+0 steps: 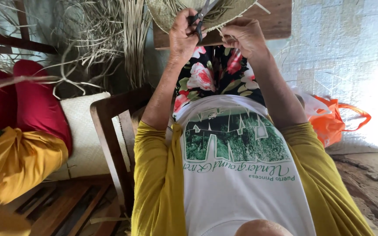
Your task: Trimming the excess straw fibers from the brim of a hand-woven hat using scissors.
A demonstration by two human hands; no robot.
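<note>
Head view: left hand (182,32) grips scissors (201,17) at the woven mat (171,13) edge, right hand (243,37) pinching it; trimming underway, next snip needs stray strands held taut.

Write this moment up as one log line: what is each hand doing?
left hand: holds scissors, blades at woven straw piece | right hand: pinches its edge | beside: wooden chair, orange bag

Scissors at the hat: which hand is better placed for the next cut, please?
Probably left: the left hand holds the scissors against the woven hat, while the right hand grips its edge.
</note>
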